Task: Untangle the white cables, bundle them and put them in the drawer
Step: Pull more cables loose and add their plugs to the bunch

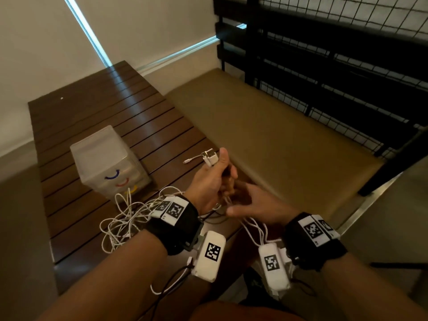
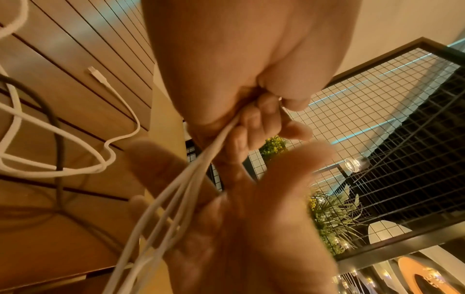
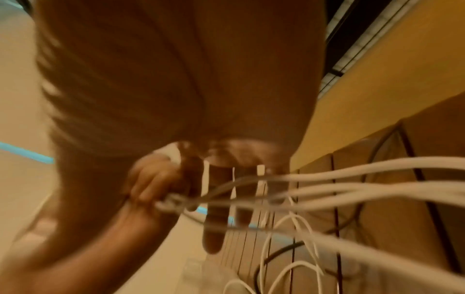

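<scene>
My left hand (image 1: pixel 215 179) is curled around a bunch of white cable strands (image 2: pixel 201 165), with white plug ends (image 1: pixel 209 156) sticking out above its thumb. My right hand (image 1: pixel 247 205) lies just below it, fingers (image 3: pixel 214 214) straight and spread, and the strands (image 3: pixel 352 189) run across them toward my wrist. A loose tangle of white cables (image 1: pixel 125 218) lies on the dark slatted table (image 1: pixel 104 107) to the left of my left wrist. The small translucent drawer unit (image 1: pixel 108 158), with blue, red and yellow handles, stands behind the tangle, its drawers closed.
One white connector end (image 2: pixel 96 75) lies free on the table. A dark cable (image 2: pixel 57 139) runs among the white ones. A tan cushioned bench (image 1: pixel 266 126) adjoins the table on the right, backed by a black metal grid frame (image 1: pixel 335 66).
</scene>
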